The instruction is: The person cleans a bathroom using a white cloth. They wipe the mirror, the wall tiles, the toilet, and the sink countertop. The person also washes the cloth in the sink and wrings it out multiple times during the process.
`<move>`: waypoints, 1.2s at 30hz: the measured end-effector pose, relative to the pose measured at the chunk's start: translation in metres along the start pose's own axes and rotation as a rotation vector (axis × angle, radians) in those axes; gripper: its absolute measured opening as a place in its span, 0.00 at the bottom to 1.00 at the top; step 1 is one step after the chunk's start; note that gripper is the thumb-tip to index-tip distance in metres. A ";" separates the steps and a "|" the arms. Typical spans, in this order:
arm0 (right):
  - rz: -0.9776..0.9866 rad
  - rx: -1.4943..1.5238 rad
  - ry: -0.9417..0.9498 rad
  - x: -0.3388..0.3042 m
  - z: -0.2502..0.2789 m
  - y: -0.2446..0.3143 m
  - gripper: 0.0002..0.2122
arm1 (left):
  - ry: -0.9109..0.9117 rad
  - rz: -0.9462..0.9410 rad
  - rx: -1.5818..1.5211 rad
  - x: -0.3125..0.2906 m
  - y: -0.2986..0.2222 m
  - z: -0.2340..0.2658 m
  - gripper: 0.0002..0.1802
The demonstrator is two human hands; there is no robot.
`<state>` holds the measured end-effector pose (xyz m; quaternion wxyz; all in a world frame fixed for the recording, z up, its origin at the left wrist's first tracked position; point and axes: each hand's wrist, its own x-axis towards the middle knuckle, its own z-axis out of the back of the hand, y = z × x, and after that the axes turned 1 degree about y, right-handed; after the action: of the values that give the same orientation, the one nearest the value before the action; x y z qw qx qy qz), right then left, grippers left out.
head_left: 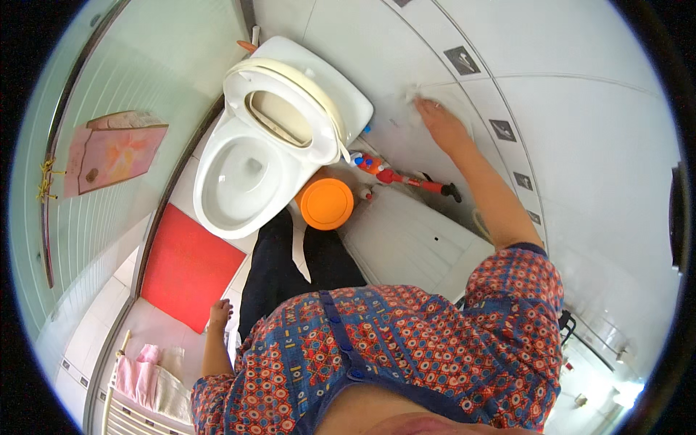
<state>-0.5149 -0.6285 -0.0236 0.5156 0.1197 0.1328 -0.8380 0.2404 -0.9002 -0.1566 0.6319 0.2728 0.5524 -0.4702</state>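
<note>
My right hand reaches far forward against the white tiled wall. Under its fingers is a crumpled white cloth or tissue, pressed to the tiles. My left hand hangs low at my left side beside the red mat. Its fingers are loosely bent and slightly apart, with nothing visible in them. In front of me stands a white toilet, its lid and seat raised against the tank.
An orange round-lidded bin stands beside the toilet. Red cleaning bottles line the wall base near a white panel. A glass door with a pink pouch is at left; pink towels hang lower left.
</note>
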 end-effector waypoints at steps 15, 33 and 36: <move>-0.022 0.115 -0.372 0.098 0.085 0.044 0.19 | -0.033 -0.049 -0.034 0.025 -0.017 0.062 0.20; 0.070 -0.072 -0.544 0.116 0.102 0.047 0.20 | 0.028 -0.054 0.107 0.063 -0.021 0.083 0.16; 0.142 -0.096 -0.448 0.136 0.028 0.042 0.18 | 0.078 -0.238 0.161 0.060 -0.086 0.056 0.15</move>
<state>-0.5386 -0.7693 -0.0477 0.5948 -0.0849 0.0463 -0.7981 0.1851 -1.0008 -0.1859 0.5260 0.2734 0.5654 -0.5735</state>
